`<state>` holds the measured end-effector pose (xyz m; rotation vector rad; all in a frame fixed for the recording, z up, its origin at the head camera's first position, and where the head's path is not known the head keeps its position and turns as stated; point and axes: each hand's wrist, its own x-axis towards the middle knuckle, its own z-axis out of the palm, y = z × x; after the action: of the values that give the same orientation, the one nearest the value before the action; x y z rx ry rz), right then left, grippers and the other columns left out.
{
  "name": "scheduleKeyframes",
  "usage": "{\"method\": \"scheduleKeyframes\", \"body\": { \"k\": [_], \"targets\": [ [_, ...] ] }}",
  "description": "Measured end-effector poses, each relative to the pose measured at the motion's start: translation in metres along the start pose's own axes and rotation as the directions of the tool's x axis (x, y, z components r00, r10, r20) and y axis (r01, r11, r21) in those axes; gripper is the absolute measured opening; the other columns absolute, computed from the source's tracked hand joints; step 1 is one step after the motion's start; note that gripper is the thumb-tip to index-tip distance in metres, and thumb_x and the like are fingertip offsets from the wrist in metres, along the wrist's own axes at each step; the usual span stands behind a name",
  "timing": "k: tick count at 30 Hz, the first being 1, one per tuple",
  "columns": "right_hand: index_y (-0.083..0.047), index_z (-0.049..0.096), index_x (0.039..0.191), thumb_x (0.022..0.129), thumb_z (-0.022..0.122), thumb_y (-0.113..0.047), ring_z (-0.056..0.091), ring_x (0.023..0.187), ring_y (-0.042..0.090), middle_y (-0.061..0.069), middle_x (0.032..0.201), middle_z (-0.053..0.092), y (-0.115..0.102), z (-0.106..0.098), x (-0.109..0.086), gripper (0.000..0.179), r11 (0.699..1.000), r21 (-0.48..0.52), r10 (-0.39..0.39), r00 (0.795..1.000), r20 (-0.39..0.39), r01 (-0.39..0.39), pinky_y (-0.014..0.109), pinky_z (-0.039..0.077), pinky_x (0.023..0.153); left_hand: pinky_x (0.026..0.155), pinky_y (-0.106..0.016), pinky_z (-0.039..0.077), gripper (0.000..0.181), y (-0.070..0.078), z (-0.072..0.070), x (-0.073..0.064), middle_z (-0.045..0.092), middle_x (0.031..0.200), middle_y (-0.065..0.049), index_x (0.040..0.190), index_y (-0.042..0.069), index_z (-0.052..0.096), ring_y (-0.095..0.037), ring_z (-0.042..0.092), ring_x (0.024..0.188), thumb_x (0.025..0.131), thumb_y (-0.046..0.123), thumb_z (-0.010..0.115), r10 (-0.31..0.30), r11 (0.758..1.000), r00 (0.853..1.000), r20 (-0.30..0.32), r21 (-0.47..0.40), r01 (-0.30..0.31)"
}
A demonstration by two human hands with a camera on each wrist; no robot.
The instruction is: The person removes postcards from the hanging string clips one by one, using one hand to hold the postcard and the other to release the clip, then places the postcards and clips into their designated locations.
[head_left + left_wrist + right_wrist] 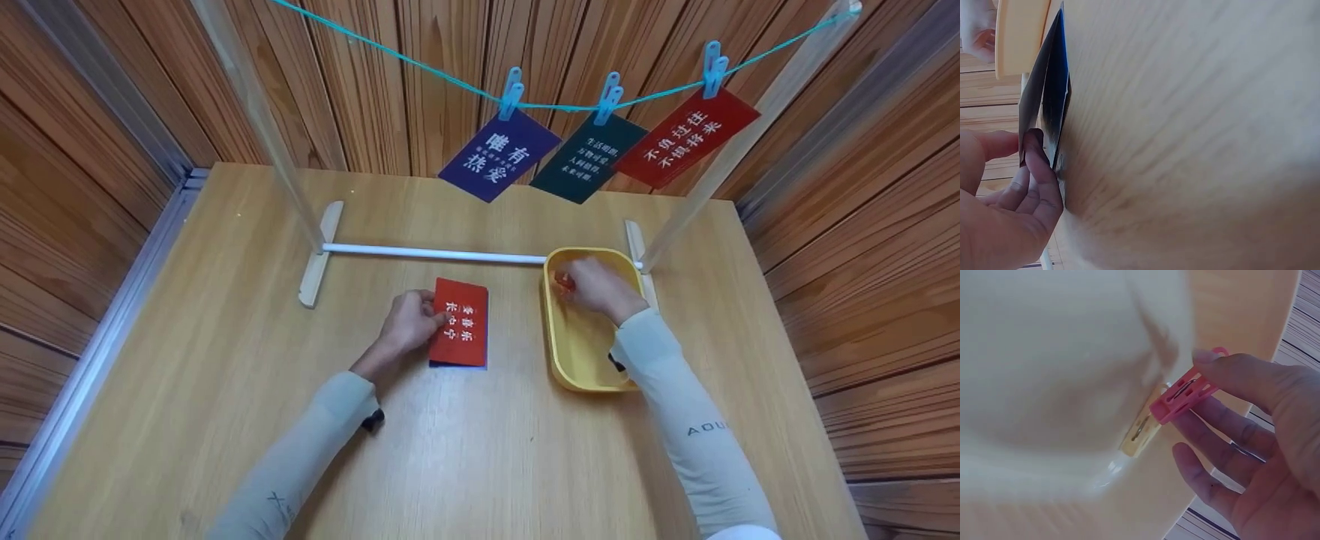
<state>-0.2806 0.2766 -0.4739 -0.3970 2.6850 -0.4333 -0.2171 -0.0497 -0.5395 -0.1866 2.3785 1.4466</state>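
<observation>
My left hand pinches the top red card with white characters between thumb and fingers. In the left wrist view that card is tilted up at the hand's side, and a blue-edged card lies beneath it on the table. Inside the yellow basin, my right hand holds a pinkish-red clothespin between thumb and fingers. A yellow clothespin rests in the basin's corner, just behind the pink one in the right wrist view.
A turquoise line hangs between two posts joined by a white rod. Blue clothespins hold a purple card, a dark green card and a red card on it. Wood-panelled walls enclose the table.
</observation>
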Motion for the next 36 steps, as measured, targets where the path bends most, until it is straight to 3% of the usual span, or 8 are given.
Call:
{"method": "scheduleKeyframes", "body": {
  "k": [12, 15, 22, 27, 36],
  "targets": [
    [-0.012, 0.073, 0.121, 0.096, 0.074, -0.014, 0.061, 0.102, 0.032, 0.01, 0.112, 0.071, 0.004, 0.005, 0.001, 0.025, 0.996, -0.089, -0.009, 1.0, -0.001, 0.008, 0.047, 0.054, 0.099, 0.084, -0.033, 0.065, 0.055, -0.002, 0.002, -0.002, 0.073, 0.127, -0.012, 0.147, 0.004, 0.055, -0.022, 0.076, 0.109, 0.098, 0.019, 0.075, -0.003, 1.0, 1.0, 0.008, 0.019, 0.003],
    [-0.013, 0.074, 0.119, 0.096, 0.075, -0.014, 0.062, 0.1, 0.032, 0.009, 0.109, 0.072, 0.004, 0.006, 0.0, 0.023, 0.993, -0.114, -0.007, 1.0, -0.001, 0.007, 0.044, 0.054, 0.096, 0.086, -0.034, 0.065, 0.057, -0.002, 0.001, -0.002, 0.072, 0.13, -0.012, 0.149, 0.005, 0.054, -0.023, 0.075, 0.113, 0.098, 0.02, 0.076, 0.007, 0.999, 1.0, -0.004, 0.048, -0.007],
    [-0.01, 0.077, 0.114, 0.096, 0.075, -0.01, 0.064, 0.095, 0.03, 0.009, 0.097, 0.072, 0.006, 0.009, 0.001, 0.018, 0.988, -0.153, -0.006, 1.0, 0.0, 0.006, 0.04, 0.054, 0.091, 0.075, -0.028, 0.062, 0.063, -0.001, 0.002, -0.005, 0.074, 0.126, -0.011, 0.151, 0.006, 0.053, -0.021, 0.076, 0.104, 0.097, 0.025, 0.077, 0.047, 0.985, 0.999, -0.026, 0.168, -0.042],
    [-0.008, 0.075, 0.115, 0.096, 0.074, -0.008, 0.064, 0.098, 0.032, 0.011, 0.102, 0.073, 0.008, 0.008, -0.001, 0.02, 0.99, -0.137, 0.006, 1.0, -0.009, -0.008, 0.043, 0.055, 0.095, 0.084, -0.036, 0.065, 0.062, -0.004, 0.002, -0.006, 0.073, 0.128, -0.011, 0.149, 0.007, 0.053, -0.023, 0.076, 0.111, 0.096, 0.027, 0.078, 0.084, 0.97, 0.996, -0.023, 0.23, -0.077],
    [-0.008, 0.076, 0.113, 0.096, 0.076, -0.01, 0.064, 0.096, 0.031, 0.011, 0.101, 0.073, 0.011, 0.009, -0.003, 0.017, 0.989, -0.146, 0.015, 1.0, -0.017, -0.018, 0.042, 0.054, 0.092, 0.087, -0.039, 0.065, 0.062, -0.004, 0.001, -0.006, 0.074, 0.125, -0.01, 0.146, 0.007, 0.055, -0.024, 0.076, 0.112, 0.095, 0.031, 0.08, 0.115, 0.954, 0.993, -0.016, 0.28, -0.106]
  ]
}}
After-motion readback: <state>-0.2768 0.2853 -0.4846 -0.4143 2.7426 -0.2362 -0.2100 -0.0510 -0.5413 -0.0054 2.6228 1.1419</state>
